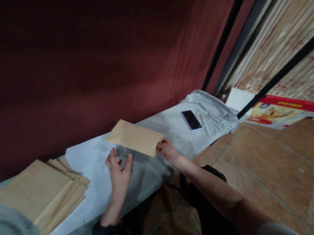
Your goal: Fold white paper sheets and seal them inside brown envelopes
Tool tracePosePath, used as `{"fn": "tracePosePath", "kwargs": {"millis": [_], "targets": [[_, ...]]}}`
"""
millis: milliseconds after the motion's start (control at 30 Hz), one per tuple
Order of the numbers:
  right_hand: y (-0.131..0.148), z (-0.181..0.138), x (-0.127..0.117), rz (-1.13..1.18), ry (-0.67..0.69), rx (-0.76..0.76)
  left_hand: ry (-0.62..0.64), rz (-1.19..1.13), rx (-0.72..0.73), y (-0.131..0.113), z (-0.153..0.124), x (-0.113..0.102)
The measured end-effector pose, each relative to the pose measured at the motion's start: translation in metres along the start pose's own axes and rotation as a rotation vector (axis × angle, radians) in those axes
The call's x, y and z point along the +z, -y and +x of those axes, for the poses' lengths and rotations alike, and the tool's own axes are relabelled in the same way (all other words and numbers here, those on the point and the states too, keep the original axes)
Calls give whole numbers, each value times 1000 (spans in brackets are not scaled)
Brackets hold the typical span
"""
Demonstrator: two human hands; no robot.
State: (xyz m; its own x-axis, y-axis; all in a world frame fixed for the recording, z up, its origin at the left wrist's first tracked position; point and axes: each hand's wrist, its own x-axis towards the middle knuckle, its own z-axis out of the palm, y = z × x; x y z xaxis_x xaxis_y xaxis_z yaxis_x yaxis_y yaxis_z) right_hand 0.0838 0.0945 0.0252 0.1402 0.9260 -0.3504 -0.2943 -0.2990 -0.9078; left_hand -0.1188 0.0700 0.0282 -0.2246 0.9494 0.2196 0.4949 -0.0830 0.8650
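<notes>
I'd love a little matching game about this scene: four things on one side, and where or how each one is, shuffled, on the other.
Things
1. Left hand
2. Phone
3. Pile of envelopes
4. Right hand

Places and states
A. Partly on white paper
B. Holding one end of a single envelope
C. Fingers parted, holding nothing
D. Black with a pale purple edge, lying on grey cloth

Right pairs: 1-C, 2-D, 3-A, 4-B
</notes>
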Motion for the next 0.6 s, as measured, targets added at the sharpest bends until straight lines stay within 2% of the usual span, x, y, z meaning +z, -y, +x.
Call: {"fn": "tracePosePath", "kwargs": {"millis": [100,200,400,600], "targets": [[-4,-4,6,33,-23,-7,166,-449,-383,-3,-6,15],[-11,-7,11,30,-27,-38,358,-742,-611,-12,-12,28],[-19,-10,15,55,-3,-29,307,-825,-705,-23,-17,41],[-19,-9,15,115,-18,-1,330,-795,-719,-22,-15,45]]}}
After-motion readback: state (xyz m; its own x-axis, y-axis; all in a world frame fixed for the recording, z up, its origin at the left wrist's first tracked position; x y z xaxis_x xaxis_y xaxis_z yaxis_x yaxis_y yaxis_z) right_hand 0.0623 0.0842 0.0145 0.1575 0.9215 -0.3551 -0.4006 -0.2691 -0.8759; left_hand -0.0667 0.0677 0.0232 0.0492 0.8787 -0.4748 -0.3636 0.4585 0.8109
